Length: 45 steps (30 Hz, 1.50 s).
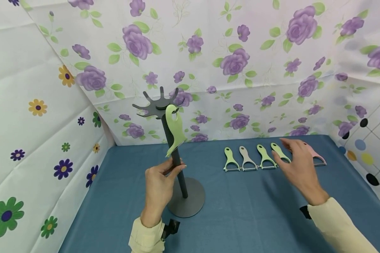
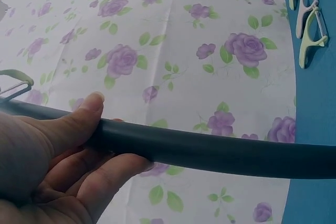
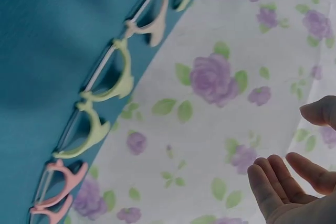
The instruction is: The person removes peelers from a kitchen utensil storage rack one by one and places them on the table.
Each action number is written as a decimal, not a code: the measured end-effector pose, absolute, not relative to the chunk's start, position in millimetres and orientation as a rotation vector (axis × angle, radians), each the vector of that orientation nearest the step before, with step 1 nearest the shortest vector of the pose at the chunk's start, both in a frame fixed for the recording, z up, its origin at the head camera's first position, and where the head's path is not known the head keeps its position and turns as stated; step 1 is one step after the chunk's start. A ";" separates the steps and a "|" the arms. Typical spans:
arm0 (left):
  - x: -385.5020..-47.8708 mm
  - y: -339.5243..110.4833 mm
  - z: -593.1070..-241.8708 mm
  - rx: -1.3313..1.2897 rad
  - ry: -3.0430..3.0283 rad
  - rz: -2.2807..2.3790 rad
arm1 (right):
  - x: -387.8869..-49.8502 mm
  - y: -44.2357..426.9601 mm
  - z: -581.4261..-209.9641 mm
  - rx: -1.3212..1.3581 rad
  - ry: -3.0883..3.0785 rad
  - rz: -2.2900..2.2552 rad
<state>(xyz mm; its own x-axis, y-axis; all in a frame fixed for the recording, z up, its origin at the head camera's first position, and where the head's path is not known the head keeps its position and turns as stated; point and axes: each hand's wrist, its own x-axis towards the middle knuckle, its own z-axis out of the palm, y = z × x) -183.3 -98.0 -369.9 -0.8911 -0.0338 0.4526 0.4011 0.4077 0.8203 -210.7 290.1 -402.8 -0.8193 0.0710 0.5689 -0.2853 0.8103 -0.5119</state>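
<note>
My left hand (image 1: 159,184) grips the dark grey pole (image 1: 178,165) of a rack with a round base (image 1: 194,202) and a crown of several curved prongs (image 1: 153,107). From one prong hangs a light green Y-shaped peeler (image 1: 176,128) by the hole in its handle. In the left wrist view, thumb and fingers close around the pole (image 2: 226,153). My right hand (image 1: 299,165) hovers over the right end of a row of peelers, partly covering a green peeler (image 1: 279,151) and a pink peeler (image 1: 315,154). Its fingers (image 3: 270,182) are parted from the thumb and hold nothing.
Farther left in the row lie a green peeler (image 1: 229,158), a pale beige peeler (image 1: 245,154) and another green peeler (image 1: 264,154). Blue cloth (image 1: 237,214) covers the table. Flowered sheets (image 1: 209,42) rise behind it and at the sides.
</note>
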 end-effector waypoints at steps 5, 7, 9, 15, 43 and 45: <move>-182.8 -99.9 -370.2 -0.291 -2.269 -1.501 | -207.7 277.6 -395.5 0.183 -2.383 0.839; -182.8 -100.4 -369.8 -0.287 -2.272 -1.507 | -206.9 273.5 -393.7 0.190 -2.381 0.844; -182.9 -100.4 -369.3 -0.288 -2.277 -1.506 | -206.6 270.1 -392.3 0.197 -2.375 0.844; -181.6 -99.7 -368.9 -0.300 -2.297 -1.483 | -204.6 259.2 -389.2 0.222 -2.361 0.855; -180.4 -99.0 -368.3 -0.305 -2.315 -1.455 | -196.9 219.5 -364.8 0.384 -2.245 0.877; -180.6 -99.0 -368.3 -0.307 -2.316 -1.452 | -197.0 217.6 -363.9 0.391 -2.245 0.878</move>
<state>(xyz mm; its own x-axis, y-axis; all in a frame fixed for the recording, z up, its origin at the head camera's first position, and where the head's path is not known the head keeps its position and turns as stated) -180.6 -99.0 -368.3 -0.9007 -0.0204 0.4340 0.3817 0.4399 0.8129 -197.0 217.6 -363.9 -0.7200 -0.0284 0.6934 -0.4911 0.7268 -0.4802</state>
